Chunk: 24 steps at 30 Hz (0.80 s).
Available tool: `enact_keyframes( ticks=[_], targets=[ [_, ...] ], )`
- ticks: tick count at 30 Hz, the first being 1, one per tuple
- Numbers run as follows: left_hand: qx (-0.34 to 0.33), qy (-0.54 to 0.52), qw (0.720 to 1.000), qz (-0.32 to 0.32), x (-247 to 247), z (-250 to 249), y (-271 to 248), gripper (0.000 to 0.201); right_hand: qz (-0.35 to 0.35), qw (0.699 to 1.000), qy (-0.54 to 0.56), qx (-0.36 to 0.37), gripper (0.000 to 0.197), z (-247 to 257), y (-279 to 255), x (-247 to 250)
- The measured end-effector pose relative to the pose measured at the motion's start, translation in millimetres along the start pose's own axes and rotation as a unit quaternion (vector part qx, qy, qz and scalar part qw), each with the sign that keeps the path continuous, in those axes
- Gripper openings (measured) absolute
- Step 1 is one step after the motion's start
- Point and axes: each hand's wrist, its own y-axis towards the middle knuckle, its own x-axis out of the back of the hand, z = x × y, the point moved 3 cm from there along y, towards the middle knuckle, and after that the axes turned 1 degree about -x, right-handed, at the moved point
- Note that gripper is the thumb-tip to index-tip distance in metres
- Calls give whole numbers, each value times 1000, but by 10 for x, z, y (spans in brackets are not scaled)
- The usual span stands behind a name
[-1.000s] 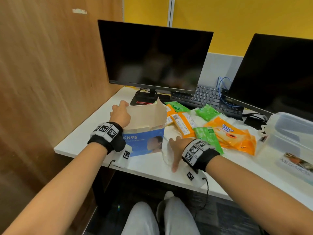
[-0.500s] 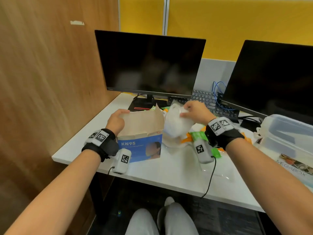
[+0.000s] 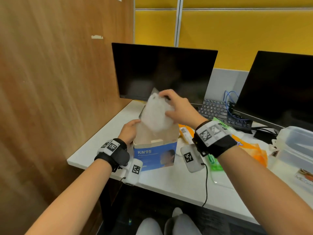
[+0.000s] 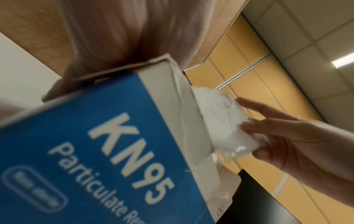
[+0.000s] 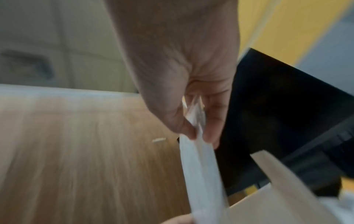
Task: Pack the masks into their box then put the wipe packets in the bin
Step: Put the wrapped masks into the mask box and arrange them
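We hold the masks (image 3: 156,114), a white stack in a clear wrapper, just above the open top of the box (image 3: 155,154), their lower edge about level with its raised flap. Our right hand (image 3: 179,111) pinches the stack near its top, thumb on one face and fingers on the other; the right wrist view shows the wrapper squeezed flat between them. Our left hand (image 3: 129,131) curls round the left wall of the box and steadies it on the surface (image 3: 177,182).

The stack looks light and soft, and we judge it will bend or fan out if pushed from one corner. The wrapper is glossy and likely slippery, so a pinch across both flat faces near the upper edge seems the safest hold, letting the lower edge lead into the opening. The box is thin card and light; we expect it to slide or tip unless it is braced while the stack goes in.

Right of the box lie the wipe packets (image 3: 215,161), green and orange, untouched on the surface. Farther right of the box stands the clear bin (image 3: 298,143). Behind the box are two dark monitors (image 3: 162,72).
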Motion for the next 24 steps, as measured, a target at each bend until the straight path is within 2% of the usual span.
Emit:
enact_keyframes(
  ticks=[2, 4, 7, 10, 13, 15, 18, 19, 21, 23, 24],
  targets=[
    [1, 16, 1000, 4, 3, 11, -6, 47, 62, 989, -130, 18, 51, 66, -3, -164],
    [6, 27, 1000, 2, -1, 15, -16, 48, 104, 974, -200, 10, 46, 61, -13, -313],
    [18, 32, 999, -3, -21, 3, -20, 49, 151, 961, -230, -20, 41, 1, -22, -545],
    [40, 49, 998, -4, -48, -8, -32, 39, 191, 943, -270, -30, 35, -48, 0, -769],
    [61, 96, 994, 5, -69, 31, -14, 42, 242, 947, -200, -66, 35, -2, 27, -988],
    [74, 109, 991, 2, -71, 117, 68, 51, 260, 952, -149, -57, 37, 111, 35, -1070],
    [70, 89, 994, -11, -65, 179, 137, 44, 283, 958, -40, -33, 46, 192, 29, -1120],
    [66, 86, 994, -12, -71, 102, 50, 42, 301, 953, 3, -43, 44, 170, 24, -1133],
    [66, 95, 993, -6, -79, 26, -27, 44, 331, 935, 93, -85, 25, 70, -2, -1166],
    [67, 115, 991, -4, -73, 23, -7, 52, 318, 928, 144, -130, 16, -9, -18, -1103],
    [71, 128, 989, -2, -67, 12, 1, 57, 290, 940, 134, -122, 15, -9, -15, -1011]
  ],
)
